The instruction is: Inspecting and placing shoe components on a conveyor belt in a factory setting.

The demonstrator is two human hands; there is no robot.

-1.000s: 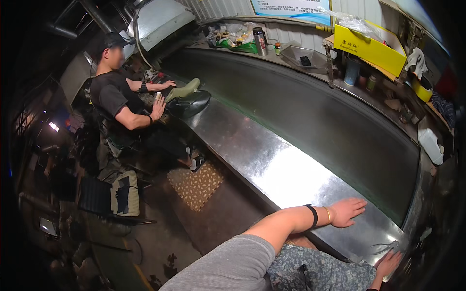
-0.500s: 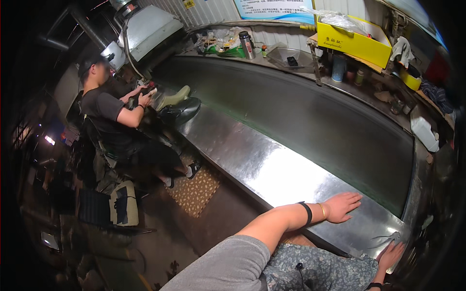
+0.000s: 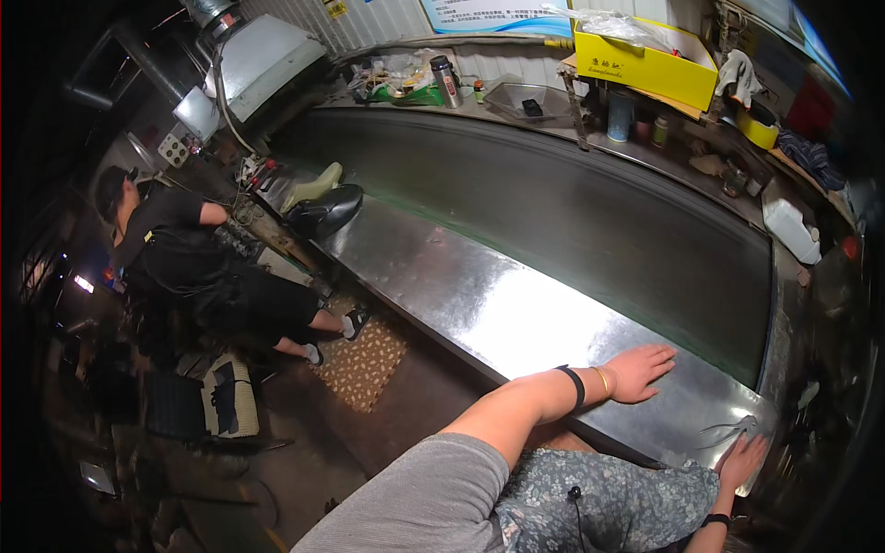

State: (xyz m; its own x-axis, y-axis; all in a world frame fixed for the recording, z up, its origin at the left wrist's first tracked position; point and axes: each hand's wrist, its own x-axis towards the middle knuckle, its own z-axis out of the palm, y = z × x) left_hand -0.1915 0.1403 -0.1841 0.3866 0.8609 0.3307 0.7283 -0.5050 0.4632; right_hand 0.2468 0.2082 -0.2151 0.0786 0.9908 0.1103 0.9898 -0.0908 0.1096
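My left hand (image 3: 643, 373) lies palm down on a shiny metal ledge (image 3: 442, 263), fingers stretched out, holding nothing. At the ledge's right end, my right hand (image 3: 740, 462) rests with its fingers extended. Just beyond its fingertips is a thin, pointed, dark thing (image 3: 730, 428), too small to make out. Beside the ledge stretches a wide, dark, flat belt-like surface (image 3: 553, 212). A glossy black shoe (image 3: 326, 210) lies at the ledge's far left end, against a pale green, foot-shaped form (image 3: 314, 186).
A co-worker (image 3: 180, 240) stands at far left on a patterned mat (image 3: 364, 370). Along the back shelf are a steel flask (image 3: 445, 81), a grey tray (image 3: 516, 100) and a yellow box (image 3: 645, 63). A white jug (image 3: 791, 230) stands at right. A cushioned seat (image 3: 230, 398) is lower left.
The co-worker has stood and turned away from the bench, moving left; the dark item in their hands is now out of sight. My hands stay put on the ledge while the view shifts slightly.
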